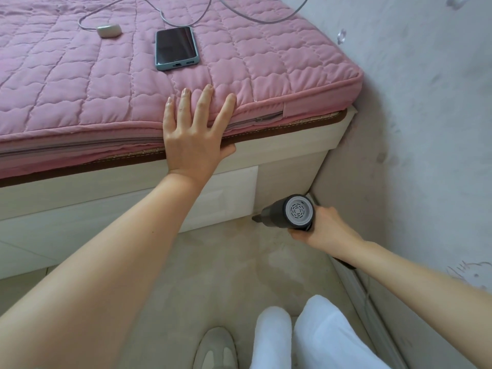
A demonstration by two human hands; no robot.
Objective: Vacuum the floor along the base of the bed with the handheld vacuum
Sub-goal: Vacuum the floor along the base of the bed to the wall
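From where I watch, my left hand (pixel 194 134) lies flat with straight, spread fingers on the near edge of the pink quilted mattress cover (pixel 106 83), the thumb hooked under the edge against the white wooden bed base (pixel 80 206); it carries no tool and looks to be bracing me. Further back on the bed lie a dark smartphone in a grey-green case (pixel 176 47) and a small pale oval device on a thin grey cable (pixel 108 30), both well apart from the work. Moving right, the dark grey handheld vacuum with a round pale vented rear cap (pixel 287 211) sits low at the right-hand corner of the bed base, its nozzle pointing left and down to where the base meets the beige floor (pixel 226 262). My right hand (pixel 322 227) is curled round its handle, which the hand mostly hides. I judge the vacuum light enough for one hand, a rigid plastic body, smooth and perhaps a little slippery, so the handle is the place to hold it, firm enough to keep the nozzle along the base. The pale wall (pixel 426 129) stands close on the right, leaving little elbow room.
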